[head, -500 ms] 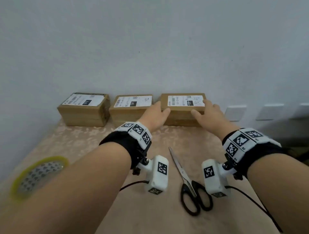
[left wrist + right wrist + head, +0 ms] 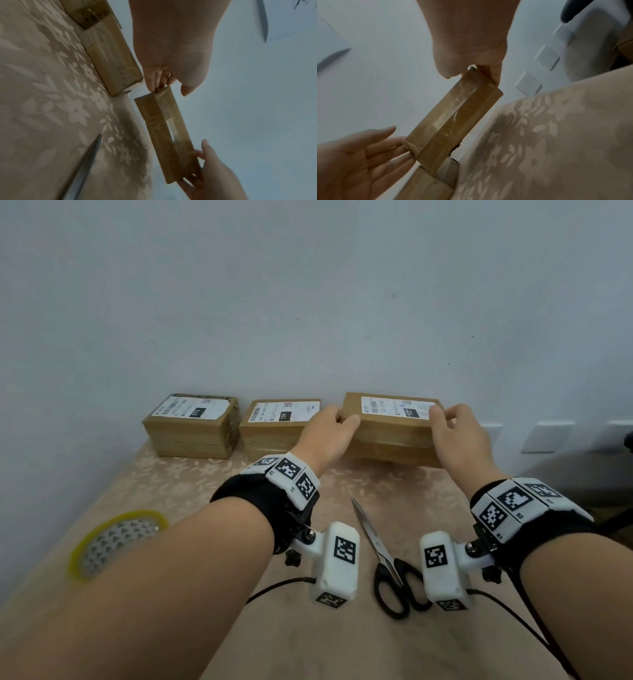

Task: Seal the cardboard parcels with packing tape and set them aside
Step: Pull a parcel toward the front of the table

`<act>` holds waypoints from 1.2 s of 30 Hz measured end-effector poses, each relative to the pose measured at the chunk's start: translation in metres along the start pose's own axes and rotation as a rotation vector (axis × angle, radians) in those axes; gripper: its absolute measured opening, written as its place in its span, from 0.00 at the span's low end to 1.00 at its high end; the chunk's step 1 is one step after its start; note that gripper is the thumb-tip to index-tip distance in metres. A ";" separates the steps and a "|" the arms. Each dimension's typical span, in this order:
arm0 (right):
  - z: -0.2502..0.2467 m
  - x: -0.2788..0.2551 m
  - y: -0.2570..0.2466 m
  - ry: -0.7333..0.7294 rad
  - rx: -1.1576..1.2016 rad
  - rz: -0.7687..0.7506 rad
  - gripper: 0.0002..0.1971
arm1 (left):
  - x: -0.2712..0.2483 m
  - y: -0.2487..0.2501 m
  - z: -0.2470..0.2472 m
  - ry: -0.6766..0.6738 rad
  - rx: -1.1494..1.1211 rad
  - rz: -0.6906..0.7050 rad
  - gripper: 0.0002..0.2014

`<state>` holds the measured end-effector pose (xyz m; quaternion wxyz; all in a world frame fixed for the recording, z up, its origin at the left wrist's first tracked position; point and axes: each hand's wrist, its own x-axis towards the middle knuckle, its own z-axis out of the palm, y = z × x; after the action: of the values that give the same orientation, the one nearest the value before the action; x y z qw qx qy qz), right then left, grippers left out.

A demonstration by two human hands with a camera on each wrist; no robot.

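- The tape roll [image 2: 118, 542] lies flat at the table's [image 2: 212, 484] left edge.
- Two parcels [image 2: 191, 426] [image 2: 274, 422] sit by the wall.
- The left hand [image 2: 325, 436] grips the third parcel's [image 2: 390, 429] left end.
- That parcel is lifted, long axis running left to right, label up.
- The right hand [image 2: 459, 440] grips its right end.
- Scissors [image 2: 387, 563] point toward the wall.

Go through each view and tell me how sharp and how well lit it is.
Head view: bright, even light; sharp on the scissors, softer on the tape roll at the bowed edge. Left wrist view: dim; the scissors blade is smeared, the held parcel fairly clear. Right wrist view: dim; glare streaks the parcel's tape.
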<state>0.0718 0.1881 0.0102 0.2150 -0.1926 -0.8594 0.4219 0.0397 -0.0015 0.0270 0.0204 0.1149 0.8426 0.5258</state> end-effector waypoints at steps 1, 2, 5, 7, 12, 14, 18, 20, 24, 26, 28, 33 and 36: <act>-0.005 -0.006 -0.004 0.019 0.003 0.009 0.15 | -0.009 0.005 -0.004 0.023 -0.033 0.015 0.07; -0.010 -0.012 -0.008 0.032 -0.004 0.016 0.13 | -0.019 0.011 -0.010 0.048 -0.068 0.021 0.12; -0.020 -0.037 -0.025 0.041 0.011 0.001 0.11 | -0.049 0.022 -0.027 0.098 -0.141 0.024 0.18; -0.023 -0.058 -0.036 0.021 0.044 -0.027 0.14 | -0.068 0.022 -0.039 0.118 -0.134 0.038 0.12; -0.022 -0.114 -0.060 -0.090 0.173 -0.063 0.35 | -0.123 0.006 -0.070 0.217 -0.194 0.006 0.09; -0.016 -0.136 -0.064 -0.153 0.194 -0.059 0.39 | -0.143 -0.005 -0.084 0.244 -0.220 -0.026 0.11; -0.001 -0.172 -0.063 -0.269 0.233 -0.109 0.20 | -0.175 -0.031 -0.102 0.273 -0.246 -0.083 0.14; 0.006 -0.185 -0.060 -0.299 0.261 -0.087 0.19 | -0.186 -0.043 -0.104 0.306 -0.243 -0.103 0.13; 0.021 -0.203 -0.049 -0.283 0.288 -0.029 0.22 | -0.199 -0.062 -0.097 0.316 -0.249 -0.145 0.14; 0.028 -0.205 -0.043 -0.282 0.266 -0.004 0.23 | -0.199 -0.067 -0.095 0.290 -0.215 -0.161 0.12; 0.035 -0.201 -0.037 -0.312 0.248 0.049 0.24 | -0.194 -0.071 -0.094 0.251 -0.136 -0.186 0.09; 0.047 -0.189 -0.030 -0.365 0.277 0.197 0.25 | -0.182 -0.077 -0.095 0.175 -0.055 -0.292 0.15; 0.049 -0.187 -0.031 -0.394 0.307 0.253 0.28 | -0.180 -0.076 -0.096 0.134 -0.089 -0.340 0.17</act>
<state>0.1966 0.0434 -0.0306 0.0160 -0.1779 -0.7799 0.5998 0.1870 -0.1566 -0.0131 0.0577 -0.0655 0.8251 0.5582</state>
